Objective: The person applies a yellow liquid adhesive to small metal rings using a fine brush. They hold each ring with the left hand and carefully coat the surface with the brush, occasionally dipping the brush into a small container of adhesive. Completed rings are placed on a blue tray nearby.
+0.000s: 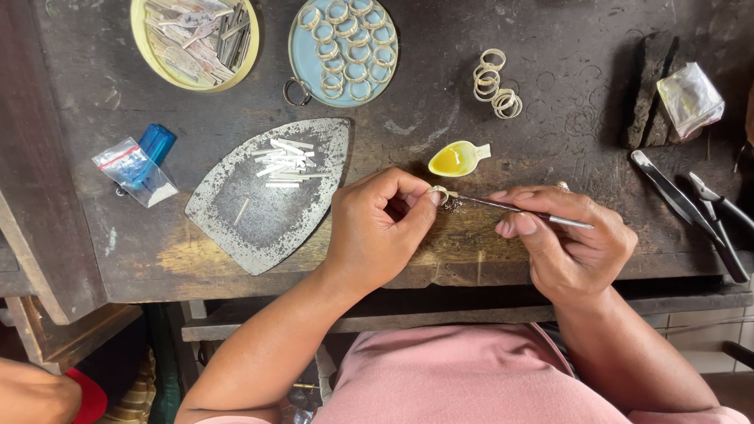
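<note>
My left hand (375, 228) pinches a small pale metal ring (439, 192) between thumb and forefinger, just above the front edge of the dark wooden bench (550, 71). My right hand (569, 239) grips thin metal tweezers (510, 209) whose tip touches the ring. A small yellow spouted dish (457, 159) with yellow liquid sits just beyond the ring. Tiny dark grains lie on the bench under the tweezers' tip.
An iron-shaped metal plate (236, 220) carries several white strips (284, 162). A blue round tray (302, 47) holds several rings; a yellow tray (141, 39) holds metal strips. Loose rings (495, 82), pliers (711, 212), a plastic bag (689, 98), a blue lighter (155, 145) lie around.
</note>
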